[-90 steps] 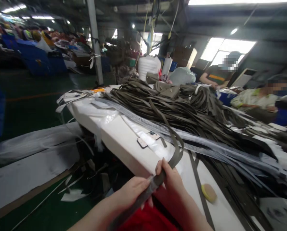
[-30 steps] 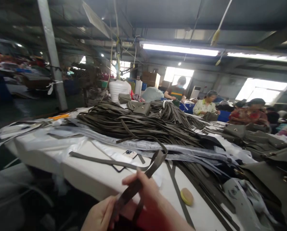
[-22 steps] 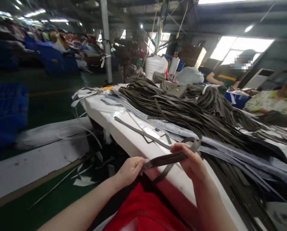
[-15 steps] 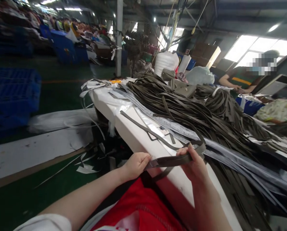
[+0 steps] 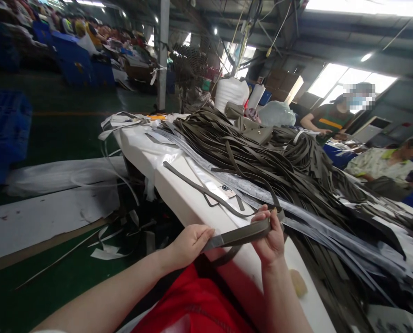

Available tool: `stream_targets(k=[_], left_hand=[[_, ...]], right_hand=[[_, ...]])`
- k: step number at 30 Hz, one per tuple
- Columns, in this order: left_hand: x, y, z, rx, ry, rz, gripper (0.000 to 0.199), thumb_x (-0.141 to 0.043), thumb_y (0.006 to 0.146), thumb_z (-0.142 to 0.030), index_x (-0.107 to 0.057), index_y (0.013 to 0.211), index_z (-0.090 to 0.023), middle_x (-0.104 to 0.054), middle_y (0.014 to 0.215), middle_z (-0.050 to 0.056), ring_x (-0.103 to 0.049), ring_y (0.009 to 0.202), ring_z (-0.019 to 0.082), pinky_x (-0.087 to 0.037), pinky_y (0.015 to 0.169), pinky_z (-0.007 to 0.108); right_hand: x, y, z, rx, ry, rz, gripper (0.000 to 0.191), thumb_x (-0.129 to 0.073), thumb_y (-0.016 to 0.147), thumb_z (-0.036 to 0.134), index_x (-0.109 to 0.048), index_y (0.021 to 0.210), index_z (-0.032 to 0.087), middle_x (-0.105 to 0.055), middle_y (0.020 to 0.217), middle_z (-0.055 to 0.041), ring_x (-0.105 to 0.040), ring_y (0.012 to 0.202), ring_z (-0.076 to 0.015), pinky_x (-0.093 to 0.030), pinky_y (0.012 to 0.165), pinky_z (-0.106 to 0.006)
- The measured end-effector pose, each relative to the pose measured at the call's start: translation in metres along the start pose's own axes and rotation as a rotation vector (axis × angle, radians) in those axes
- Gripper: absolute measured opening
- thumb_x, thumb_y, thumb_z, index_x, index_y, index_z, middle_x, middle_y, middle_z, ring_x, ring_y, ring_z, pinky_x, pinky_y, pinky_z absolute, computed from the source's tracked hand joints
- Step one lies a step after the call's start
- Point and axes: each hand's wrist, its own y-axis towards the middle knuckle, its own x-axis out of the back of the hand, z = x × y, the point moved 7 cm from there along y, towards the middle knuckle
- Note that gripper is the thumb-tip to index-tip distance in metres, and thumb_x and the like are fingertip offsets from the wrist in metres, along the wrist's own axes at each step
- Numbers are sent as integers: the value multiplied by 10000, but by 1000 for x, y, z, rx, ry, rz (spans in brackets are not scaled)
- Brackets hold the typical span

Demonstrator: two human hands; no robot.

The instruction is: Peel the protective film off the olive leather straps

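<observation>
A dark olive strap (image 5: 243, 234) is stretched between my two hands above the near edge of the white table (image 5: 173, 196). My left hand (image 5: 194, 243) pinches its left end, where a greyish piece shows. Curled fingers of my right hand (image 5: 269, 236) hold the strap's other part, palm turned up. From there a loop of strap hangs below, and a thin length (image 5: 196, 186) runs back over the table. Beyond my hands lies a large pile of similar dark straps (image 5: 248, 150), with clear plastic strips along its near side.
A yellowish round object (image 5: 298, 283) is beside my right forearm. Blue crates (image 5: 7, 132) stand at the left, near white scraps (image 5: 107, 249) on the green floor. A post (image 5: 163, 55) and fan rise behind the table. Two people (image 5: 331, 118) are at the right.
The view has shifted, so the surroundings sit further left. My right hand has turned its palm more upward, and the strap shows more of its broad face. The yellowish object has come into view.
</observation>
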Motion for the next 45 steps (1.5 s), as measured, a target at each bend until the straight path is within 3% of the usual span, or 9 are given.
stream_targets(k=[8, 12, 16, 24, 30, 35, 37, 42, 45], left_hand=[[24, -8, 16, 14, 131, -109, 504, -305, 993, -512, -430, 615, -203, -406, 526, -35, -404, 536, 128, -311, 523, 240], [9, -10, 14, -13, 156, -101, 516, -278, 997, -517, -415, 608, -206, -420, 539, -29, -414, 535, 131, -322, 535, 247], [-2, -8, 14, -35, 205, -117, 522, -266, 1000, -511, -409, 602, -205, -429, 548, -26, -426, 528, 130, -325, 536, 251], [-10, -8, 23, 48, 178, 63, 553, -251, 1021, -472, -593, 699, -180, -579, 560, -12, -528, 496, 114, -420, 566, 215], [-14, 12, -8, -41, 172, -32, 541, -275, 1017, -446, -606, 681, -182, -601, 563, 4, -584, 560, 136, -452, 637, 229], [-7, 22, -12, -49, 198, -215, 484, -249, 1018, -416, -548, 709, -194, -540, 539, -14, -525, 523, 136, -394, 580, 242], [-2, 18, -7, -71, 276, -235, 476, -260, 1010, -421, -484, 651, -204, -506, 539, -13, -500, 532, 138, -363, 570, 251], [16, -6, 17, -33, 332, -170, 491, -244, 1003, -443, -415, 604, -211, -460, 516, -22, -457, 511, 132, -337, 545, 256], [26, -19, 31, 16, 315, -171, 499, -256, 998, -457, -420, 596, -211, -447, 494, -30, -450, 491, 128, -338, 530, 252]], right_hand=[[0, -2, 22, 98, -237, 10, 313, -657, 889, 353, -671, 1168, 212, -732, 1128, -45, -671, 1064, -188, -566, 897, -328], [-9, -3, 26, 233, 5, 82, 320, -664, 875, 148, -670, 1155, 301, -756, 897, 76, -699, 852, -88, -556, 830, -219], [-18, 0, 14, 132, 252, 149, 429, -608, 844, -46, -644, 1172, 229, -638, 619, 128, -616, 571, -30, -523, 661, -110], [-38, -7, 24, 155, 39, 206, 222, -817, 770, 207, -605, 835, 210, -419, 563, 115, -436, 480, -50, -566, 762, -212], [-61, -5, -24, 162, -251, 185, 271, -806, 799, 354, -592, 742, 197, -374, 547, 103, -381, 479, -52, -532, 760, -231], [-54, -1, -72, 49, -356, 118, 316, -785, 810, 406, -585, 694, 190, -485, 604, 59, -494, 570, -92, -532, 738, -270], [-51, 1, -57, 43, -263, 127, 274, -797, 804, 350, -586, 732, 190, -514, 636, 54, -535, 620, -97, -542, 770, -272], [-48, 3, 29, 143, 89, 189, 266, -772, 800, 131, -524, 743, 207, -518, 622, 91, -545, 566, -52, -566, 731, -192], [-42, 2, 51, 197, 103, 185, 217, -763, 800, 108, -578, 837, 214, -553, 612, 106, -575, 562, -48, -574, 748, -180]])
